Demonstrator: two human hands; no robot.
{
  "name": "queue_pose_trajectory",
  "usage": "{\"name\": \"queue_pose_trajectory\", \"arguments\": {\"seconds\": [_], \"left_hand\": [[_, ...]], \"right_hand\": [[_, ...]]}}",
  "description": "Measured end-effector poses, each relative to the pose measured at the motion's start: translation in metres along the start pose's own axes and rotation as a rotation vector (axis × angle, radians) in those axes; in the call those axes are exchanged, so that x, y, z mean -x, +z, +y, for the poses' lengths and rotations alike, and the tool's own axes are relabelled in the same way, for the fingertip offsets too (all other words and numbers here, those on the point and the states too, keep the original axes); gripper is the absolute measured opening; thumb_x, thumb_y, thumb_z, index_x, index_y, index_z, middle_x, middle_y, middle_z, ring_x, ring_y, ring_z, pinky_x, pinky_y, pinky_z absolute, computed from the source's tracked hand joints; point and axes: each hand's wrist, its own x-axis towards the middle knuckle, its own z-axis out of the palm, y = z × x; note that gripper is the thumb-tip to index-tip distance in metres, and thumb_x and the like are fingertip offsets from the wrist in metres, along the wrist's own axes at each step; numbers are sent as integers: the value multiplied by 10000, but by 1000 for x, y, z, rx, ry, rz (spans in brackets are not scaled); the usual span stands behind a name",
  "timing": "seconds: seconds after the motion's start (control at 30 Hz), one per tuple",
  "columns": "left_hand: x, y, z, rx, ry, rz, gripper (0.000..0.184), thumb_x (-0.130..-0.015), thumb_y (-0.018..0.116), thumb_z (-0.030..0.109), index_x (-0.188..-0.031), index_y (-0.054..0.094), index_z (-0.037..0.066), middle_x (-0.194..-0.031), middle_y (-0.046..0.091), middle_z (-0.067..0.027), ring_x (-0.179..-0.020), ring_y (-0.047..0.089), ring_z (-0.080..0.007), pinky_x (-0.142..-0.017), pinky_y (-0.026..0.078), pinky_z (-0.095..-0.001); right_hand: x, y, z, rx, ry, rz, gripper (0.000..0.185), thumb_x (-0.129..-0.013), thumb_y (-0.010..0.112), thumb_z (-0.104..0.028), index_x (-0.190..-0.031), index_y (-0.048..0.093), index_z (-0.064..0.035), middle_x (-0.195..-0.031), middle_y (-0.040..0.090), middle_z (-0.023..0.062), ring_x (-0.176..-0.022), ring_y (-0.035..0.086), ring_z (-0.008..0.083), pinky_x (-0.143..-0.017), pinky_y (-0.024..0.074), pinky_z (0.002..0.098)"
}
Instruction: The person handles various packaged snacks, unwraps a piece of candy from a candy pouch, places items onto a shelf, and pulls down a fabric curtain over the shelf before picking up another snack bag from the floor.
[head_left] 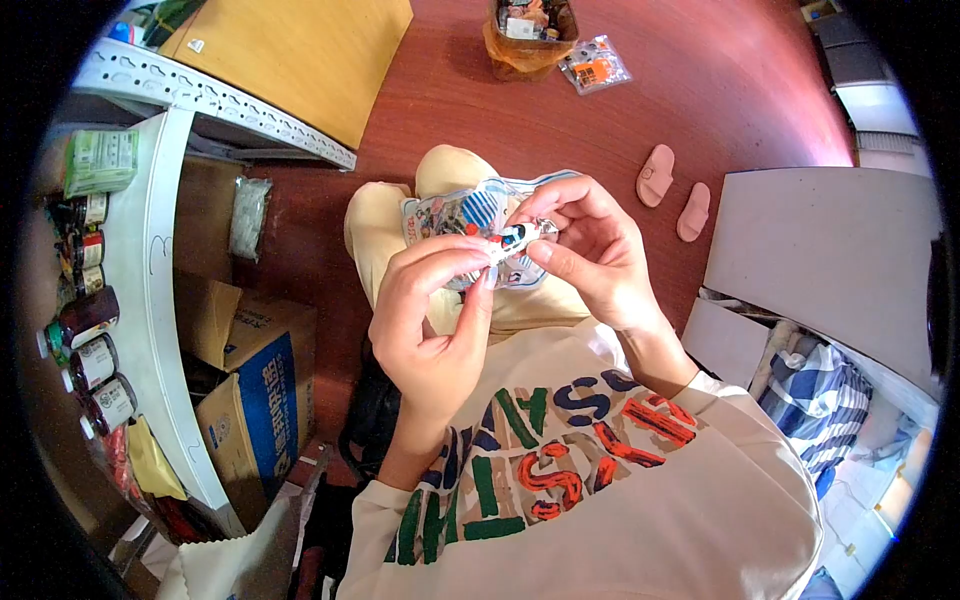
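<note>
In front of my lap, both hands pinch a small white toy car (pixel 513 239) with dark, blue and red parts. My left hand (pixel 430 305) grips its near left end between thumb and fingertips. The thumb and index finger of my right hand (pixel 592 245) close on its right end, so part of the toy is covered. Below my hands, on my lap, lies a clear plastic bag (pixel 440 216) with blue stripes and small colourful contents. The pale trousers (pixel 375 235) on my legs show around it.
On the left stands a white metal shelf (pixel 165 300) with several jars (pixel 95 360), a cardboard box (pixel 265 390) beside it. Ahead are a lined bin (pixel 528 45) and a flat packet (pixel 596 66). Pink slippers (pixel 655 176) lie right, near a white cabinet (pixel 830 265).
</note>
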Motion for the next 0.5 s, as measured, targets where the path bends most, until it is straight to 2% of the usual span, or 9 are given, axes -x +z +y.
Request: {"name": "queue_pose_trajectory", "arguments": {"seconds": [0.13, 0.2, 0.23, 0.3, 0.43, 0.5], "left_hand": [[0, 0, -1, -14, -4, -1, 287, -714, 658, -127, -969, 595, -9, -958, 625, -130, -869, 622, -206, -795, 490, -282], [0, 2, 2, 156, -115, 33, 304, -746, 656, -118, -1022, 567, -27, -980, 620, -120, -898, 618, -172, -822, 488, -271], [1, 1, 2, 156, -116, 34, 304, -746, 656, -118, -1022, 567, -27, -980, 620, -120, -898, 618, -172, -822, 488, -271], [3, -2, 3, 209, -246, -3, 286, -780, 636, -115, -1044, 549, -45, -1014, 609, -114, -941, 607, -152, -836, 488, -265], [5, -4, 0, 248, -265, -7, 264, -794, 623, -117, -1040, 551, -50, -1020, 608, -114, -961, 608, -157, -826, 492, -265], [4, -3, 1, 223, -209, 5, 262, -794, 617, -124, -1037, 552, -51, -1011, 611, -123, -954, 611, -161, -814, 495, -262]], "right_hand": [[-1, 2, 1, 6, -6, 13, 279, -847, 599, 51, -1095, 482, -2, -1058, 572, 89, -1014, 558, 148, -897, 444, 290], [-2, 3, 0, 21, -14, 23, 286, -837, 612, 52, -1087, 483, -2, -1043, 580, 90, -1007, 562, 151, -896, 444, 292], [-2, 4, -1, 21, -13, 23, 286, -837, 612, 52, -1087, 483, -2, -1043, 580, 90, -1007, 562, 151, -896, 444, 292], [-2, 6, -3, 35, 4, 33, 290, -811, 622, 60, -1065, 495, -1, -1017, 551, 94, -998, 558, 177, -894, 449, 320], [-2, 5, 0, 41, -19, 5, 293, -834, 613, 56, -1089, 481, -4, -1036, 584, 90, -1005, 563, 151, -885, 449, 287], [-2, 6, 0, 8, 11, 14, 296, -835, 617, 49, -1093, 483, -5, -1025, 584, 85, -998, 563, 143, -871, 456, 279]]}}
